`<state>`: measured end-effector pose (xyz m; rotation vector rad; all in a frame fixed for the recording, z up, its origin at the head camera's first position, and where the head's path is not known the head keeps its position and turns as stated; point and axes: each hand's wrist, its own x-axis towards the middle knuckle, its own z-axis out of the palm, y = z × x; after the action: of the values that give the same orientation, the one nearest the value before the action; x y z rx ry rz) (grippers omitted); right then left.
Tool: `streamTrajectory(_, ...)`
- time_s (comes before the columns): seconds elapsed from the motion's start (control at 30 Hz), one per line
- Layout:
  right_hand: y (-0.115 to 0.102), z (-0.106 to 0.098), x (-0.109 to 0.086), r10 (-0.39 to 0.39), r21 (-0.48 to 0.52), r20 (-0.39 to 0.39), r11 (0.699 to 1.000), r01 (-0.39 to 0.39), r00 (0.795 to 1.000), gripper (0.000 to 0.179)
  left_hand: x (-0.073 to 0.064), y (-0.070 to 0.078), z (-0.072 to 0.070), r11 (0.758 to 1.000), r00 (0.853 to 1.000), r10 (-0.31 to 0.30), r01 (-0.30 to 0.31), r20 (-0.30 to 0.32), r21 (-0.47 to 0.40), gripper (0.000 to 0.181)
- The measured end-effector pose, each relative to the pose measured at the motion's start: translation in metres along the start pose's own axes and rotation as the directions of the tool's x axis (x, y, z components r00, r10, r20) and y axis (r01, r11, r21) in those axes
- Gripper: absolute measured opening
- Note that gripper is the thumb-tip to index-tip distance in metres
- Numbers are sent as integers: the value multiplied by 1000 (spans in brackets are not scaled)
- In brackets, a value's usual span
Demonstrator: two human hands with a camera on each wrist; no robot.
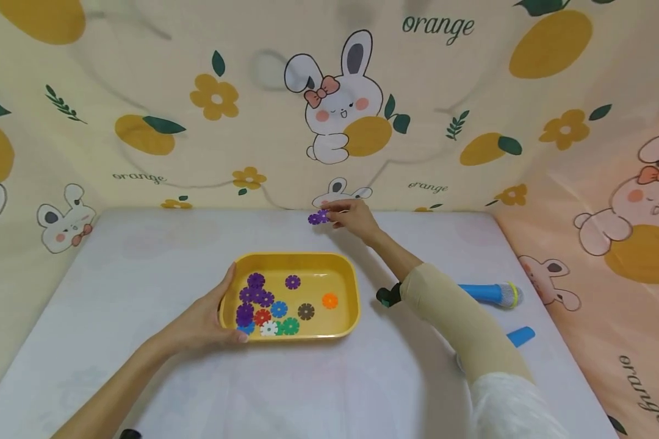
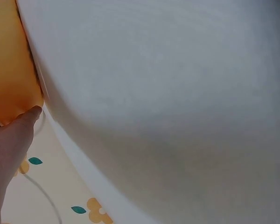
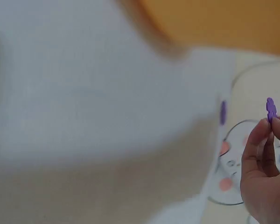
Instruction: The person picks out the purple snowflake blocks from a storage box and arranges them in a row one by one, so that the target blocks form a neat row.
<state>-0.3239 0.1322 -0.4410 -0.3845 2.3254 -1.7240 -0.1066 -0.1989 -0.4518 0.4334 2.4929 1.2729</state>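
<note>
My left hand [image 1: 200, 320] grips the left end of a yellow tray [image 1: 353, 305], thumb at its near corner and fingers along the side. Inside are several notched plastic discs: a purple cluster [image 1: 256, 297], a brown disc [image 1: 306, 311], an orange disc [image 1: 330, 300], and blue, red, white and green ones. Beyond the tray, close to the back wall, my right hand [image 1: 354, 218] pinches a purple notched disc [image 3: 270, 108] between thumb and fingertips. Another purple disc [image 3: 223, 113] appears beside it at the table's far edge in the right wrist view.
A blue microphone [image 1: 489, 294] with a silver head lies right of the tray, partly behind my right forearm. Nearer, a second blue handle [image 1: 520, 336] shows past the sleeve. Printed cloth walls [image 1: 285, 122] enclose the white tabletop [image 1: 159, 262] at back and sides.
</note>
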Motion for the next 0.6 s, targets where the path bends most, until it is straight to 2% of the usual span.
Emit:
streamTrajectory(0.17, 18, -3, 15, 54, -26, -52, 998, -55, 997, 27, 0, 0, 0, 1000, 1000, -6, 6, -4, -4, 137)
streamTrajectory(0.3, 28, -3, 22, 81, -163, -87, 982, -95, 993, 26, 0, 0, 0, 1000, 1000, -7, 7, -5, -6, 138)
streamTrajectory(0.43, 32, -5, 24, 57, -314, -92, 946, -83, 994, 24, -1, 0, 0, 1000, 1000, 7, -8, -8, -16, 137)
streamTrajectory(0.6, 34, -6, 28, 47, -347, -74, 935, -69, 996, 25, 0, 0, -1, 999, 1000, 27, -27, -15, -16, 136)
